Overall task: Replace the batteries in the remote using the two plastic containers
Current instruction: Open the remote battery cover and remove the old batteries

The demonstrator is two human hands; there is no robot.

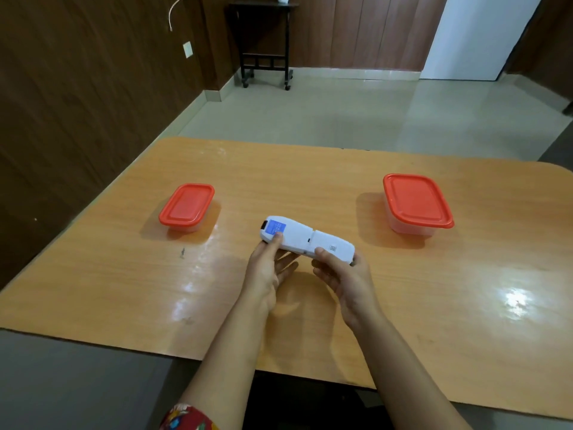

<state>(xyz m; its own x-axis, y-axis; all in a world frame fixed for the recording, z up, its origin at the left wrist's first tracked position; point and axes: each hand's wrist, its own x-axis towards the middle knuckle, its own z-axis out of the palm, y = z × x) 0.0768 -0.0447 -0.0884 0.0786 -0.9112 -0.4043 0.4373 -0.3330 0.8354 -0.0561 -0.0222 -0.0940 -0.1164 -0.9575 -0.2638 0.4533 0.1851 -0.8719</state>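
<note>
A white remote lies back side up over the middle of the wooden table, with a blue label near its left end and its battery cover closed. My left hand holds its left end, thumb on top and fingers beneath. My right hand grips its right end, thumb on the cover. A small clear container with a red lid stands to the left. A larger clear container with a red lid stands to the right. Both lids are on.
The table's near edge runs just in front of me. A dark panelled wall stands to the left. A black wheeled side table stands on the tiled floor at the back.
</note>
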